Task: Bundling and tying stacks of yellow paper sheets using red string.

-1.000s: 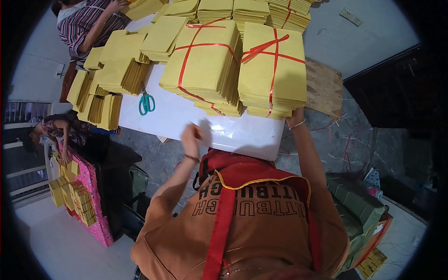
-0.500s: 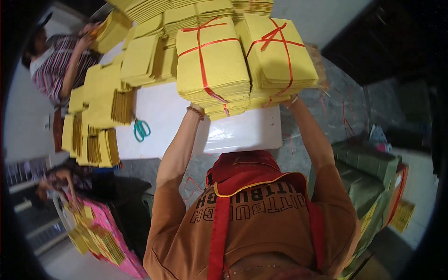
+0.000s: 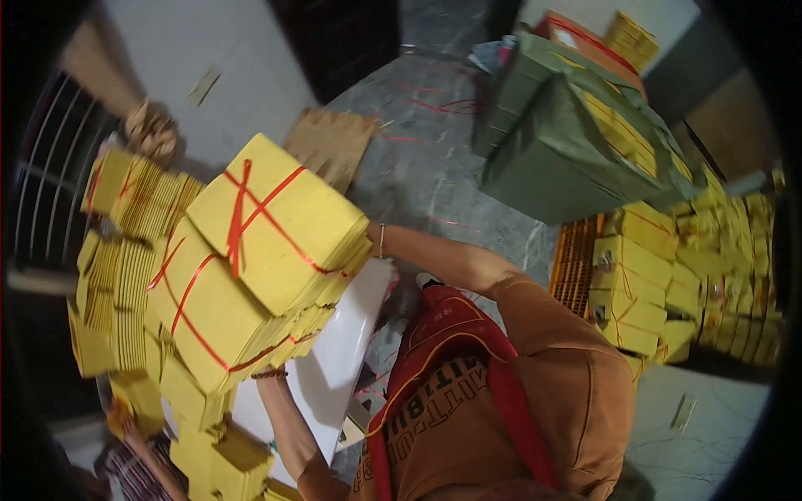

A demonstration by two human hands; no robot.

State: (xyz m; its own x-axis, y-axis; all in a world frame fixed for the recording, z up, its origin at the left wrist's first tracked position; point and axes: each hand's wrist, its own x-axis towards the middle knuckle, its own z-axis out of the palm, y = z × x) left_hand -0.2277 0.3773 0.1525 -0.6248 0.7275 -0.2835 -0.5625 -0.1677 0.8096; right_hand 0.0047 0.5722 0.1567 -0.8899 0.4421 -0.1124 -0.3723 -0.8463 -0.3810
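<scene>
- Head view, far left: a barred window (image 3: 50, 179) stands behind rows of yellow paper stacks (image 3: 132, 284), some of them bound with red ribbon.
- Lower left: a striped sleeve (image 3: 138, 472) belongs to a co-worker, whose arm extends up to a yellow piece near the rows.
- Left of centre: the left tied stack (image 3: 196, 313), yellow and bound with crossed red ribbon, sits slightly tilted in view, its side against the other tied stack.
- Just below it: the left hand (image 3: 271, 369) is at the stack's lower edge, a beaded bracelet at the wrist; the fingers are hidden under the paper, so whether they grip cannot be told.
- Next: the right tied stack (image 3: 288, 221), also yellow with a red ribbon cross, lies at the table's far end. A wooden board (image 3: 334, 146) shows beyond it.
- Centre: the white table (image 3: 347, 334) shows a bare strip beside the stacks.
- Right of that: the right hand (image 3: 373, 238) is against the right tied stack's outer side, with a bracelet on the wrist; its fingers are mostly out of sight, so their hold cannot be told.
- Middle: a red apron (image 3: 447, 321) covers the person's brown shirt (image 3: 568, 401).
- Right: a green sack (image 3: 543, 159) stands on the grey floor (image 3: 518, 242), above an orange crate (image 3: 575, 271) and more yellow bundles (image 3: 635, 288).
</scene>
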